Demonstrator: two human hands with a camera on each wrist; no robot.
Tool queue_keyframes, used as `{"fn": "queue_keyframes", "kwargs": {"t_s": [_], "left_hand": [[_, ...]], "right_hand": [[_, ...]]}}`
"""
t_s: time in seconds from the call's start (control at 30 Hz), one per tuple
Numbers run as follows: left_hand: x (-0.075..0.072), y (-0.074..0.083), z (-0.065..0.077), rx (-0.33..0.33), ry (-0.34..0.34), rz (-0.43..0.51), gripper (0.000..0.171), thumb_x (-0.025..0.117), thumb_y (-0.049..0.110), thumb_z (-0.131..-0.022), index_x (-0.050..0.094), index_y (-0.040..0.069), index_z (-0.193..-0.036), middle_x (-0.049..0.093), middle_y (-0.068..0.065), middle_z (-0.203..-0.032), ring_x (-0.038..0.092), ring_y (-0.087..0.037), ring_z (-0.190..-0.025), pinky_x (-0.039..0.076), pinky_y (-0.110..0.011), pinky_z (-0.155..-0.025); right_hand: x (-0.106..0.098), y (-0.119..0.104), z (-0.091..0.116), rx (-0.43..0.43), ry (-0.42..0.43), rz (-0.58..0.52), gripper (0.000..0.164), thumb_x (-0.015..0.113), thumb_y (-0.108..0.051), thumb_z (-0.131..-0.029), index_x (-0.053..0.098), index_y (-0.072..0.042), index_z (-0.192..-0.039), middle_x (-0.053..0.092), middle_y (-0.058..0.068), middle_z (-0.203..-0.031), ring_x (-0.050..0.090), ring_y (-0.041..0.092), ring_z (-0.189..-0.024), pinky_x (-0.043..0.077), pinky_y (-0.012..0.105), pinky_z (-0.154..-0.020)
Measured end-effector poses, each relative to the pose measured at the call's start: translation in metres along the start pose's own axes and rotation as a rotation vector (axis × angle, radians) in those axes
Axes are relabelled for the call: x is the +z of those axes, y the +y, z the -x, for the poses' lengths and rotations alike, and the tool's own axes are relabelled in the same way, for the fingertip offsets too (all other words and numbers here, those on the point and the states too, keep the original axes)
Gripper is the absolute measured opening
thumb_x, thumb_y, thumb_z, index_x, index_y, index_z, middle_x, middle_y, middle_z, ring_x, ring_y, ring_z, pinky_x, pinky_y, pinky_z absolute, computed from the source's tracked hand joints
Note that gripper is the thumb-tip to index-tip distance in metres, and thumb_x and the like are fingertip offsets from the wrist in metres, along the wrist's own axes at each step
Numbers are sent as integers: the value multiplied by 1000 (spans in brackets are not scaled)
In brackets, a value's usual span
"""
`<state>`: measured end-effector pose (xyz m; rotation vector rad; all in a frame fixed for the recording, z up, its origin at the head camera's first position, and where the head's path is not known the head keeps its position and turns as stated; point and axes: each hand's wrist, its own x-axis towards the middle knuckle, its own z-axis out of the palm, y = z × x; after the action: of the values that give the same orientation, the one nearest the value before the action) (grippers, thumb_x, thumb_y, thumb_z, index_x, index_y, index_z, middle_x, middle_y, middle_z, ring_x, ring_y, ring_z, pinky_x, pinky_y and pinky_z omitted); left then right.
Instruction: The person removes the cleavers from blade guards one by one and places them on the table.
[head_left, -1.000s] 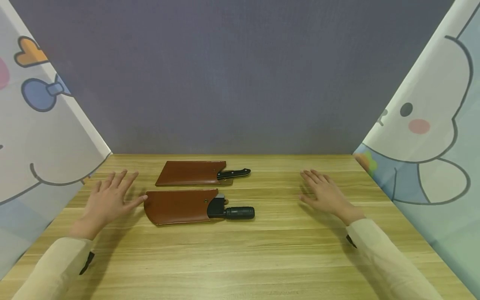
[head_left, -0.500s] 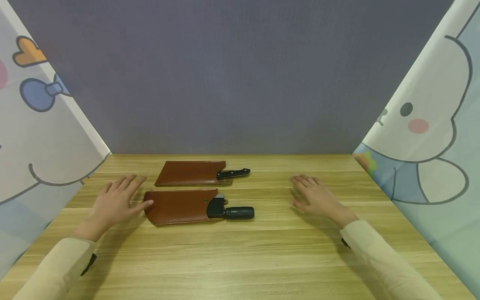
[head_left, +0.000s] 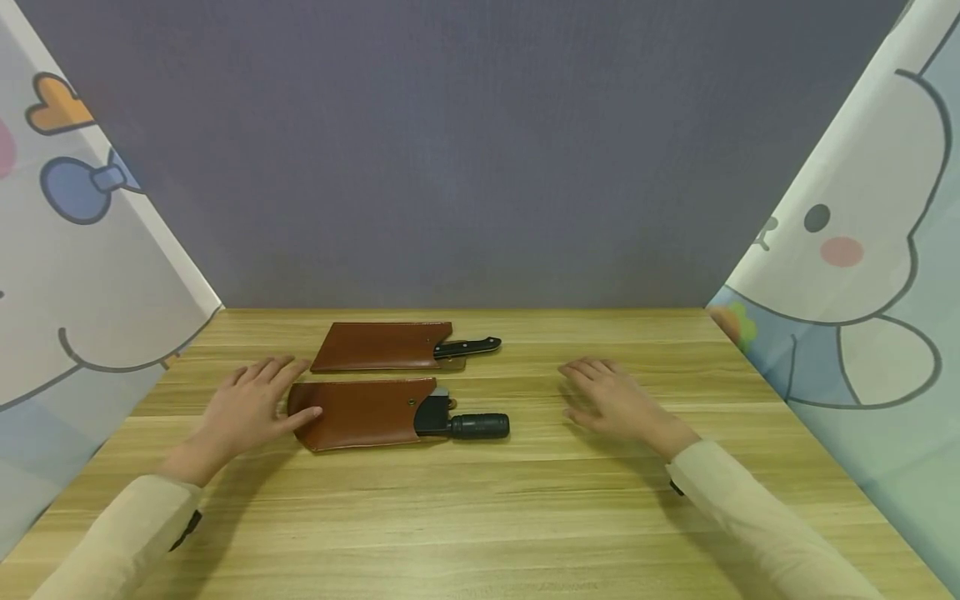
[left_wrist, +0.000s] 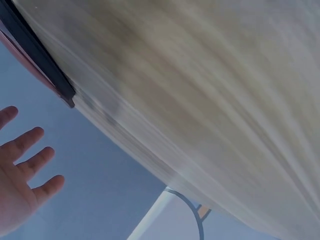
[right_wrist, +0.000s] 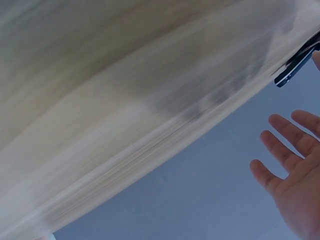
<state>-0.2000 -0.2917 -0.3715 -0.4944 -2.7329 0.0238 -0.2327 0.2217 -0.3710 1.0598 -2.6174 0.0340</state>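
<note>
Two knives lie in brown leather sheaths on the wooden table, handles to the right. The nearer is a cleaver (head_left: pixel 480 426) with a thick black handle, its blade mostly hidden in a round-ended sheath (head_left: pixel 360 414). Behind it a knife (head_left: pixel 468 347) with a slim riveted black handle sits in a second sheath (head_left: pixel 378 346). My left hand (head_left: pixel 251 410) hovers at the left end of the nearer sheath, fingers spread, its thumb overlapping that end in the head view. To the right of both handles my right hand (head_left: pixel 618 404) is held above the table, fingers extended, holding nothing.
The wooden table (head_left: pixel 480 525) runs back to a grey-purple panel (head_left: pixel 465 167). Panels with cartoon figures (head_left: pixel 840 217) slant up along the left and right sides.
My left hand has moved right, over the end of the nearer sheath. My right hand has moved left, toward the handles. The sheathed knives have stayed in place.
</note>
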Motion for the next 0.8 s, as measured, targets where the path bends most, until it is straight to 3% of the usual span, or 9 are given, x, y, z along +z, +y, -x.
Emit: {"fn": "queue_keyframes", "kwargs": {"t_s": [0.47, 0.8], "left_hand": [[2, 17, -5, 69, -8, 4, 69, 60, 57, -78, 48, 16, -132, 55, -17, -123, 50, -41, -112, 39, -59, -87], [2, 29, -10, 123, -48, 21, 69, 58, 59, -79, 50, 15, -131, 53, -11, -128, 51, -39, -113, 39, -60, -87]], "right_hand": [[0, -20, -11, -30, -44, -62, 64, 66, -40, -80, 47, -5, -131, 55, 10, -126, 51, 28, -116, 37, 50, -100], [0, -34, -20, -35, -91, -107, 63, 64, -43, -82, 47, -10, -132, 54, 7, -127, 50, 25, -118, 33, 48, -104]]}}
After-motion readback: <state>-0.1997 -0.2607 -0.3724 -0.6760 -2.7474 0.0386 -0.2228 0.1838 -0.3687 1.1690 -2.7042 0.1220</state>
